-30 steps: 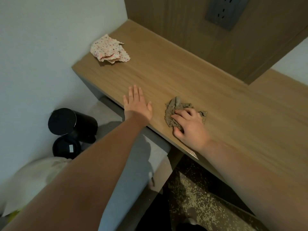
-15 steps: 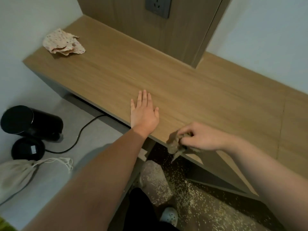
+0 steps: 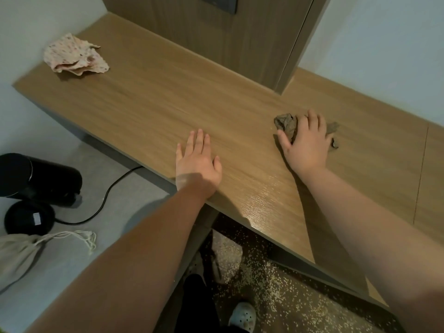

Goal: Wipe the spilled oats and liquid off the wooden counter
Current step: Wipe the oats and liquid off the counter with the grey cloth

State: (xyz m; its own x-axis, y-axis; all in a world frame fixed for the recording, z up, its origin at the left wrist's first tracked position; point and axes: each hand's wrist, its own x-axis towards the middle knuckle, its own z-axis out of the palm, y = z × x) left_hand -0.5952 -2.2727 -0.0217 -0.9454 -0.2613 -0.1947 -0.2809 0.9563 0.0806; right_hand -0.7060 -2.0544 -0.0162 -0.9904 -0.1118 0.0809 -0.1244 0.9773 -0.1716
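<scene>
Two hands rest on the tabletop in the head view. Your left hand lies flat near the front edge, fingers straight and holding nothing, likely a brace as you lean. Your right hand presses a crumpled brown rag down under spread fingers, laid over it rather than wrapped round it, which suits a push across the wood. A wet sheen with a few specks lies by the front edge between your arms, yet to be wiped. Most oats lie on the floor below. A floral cloth sits well apart at the far left corner.
</scene>
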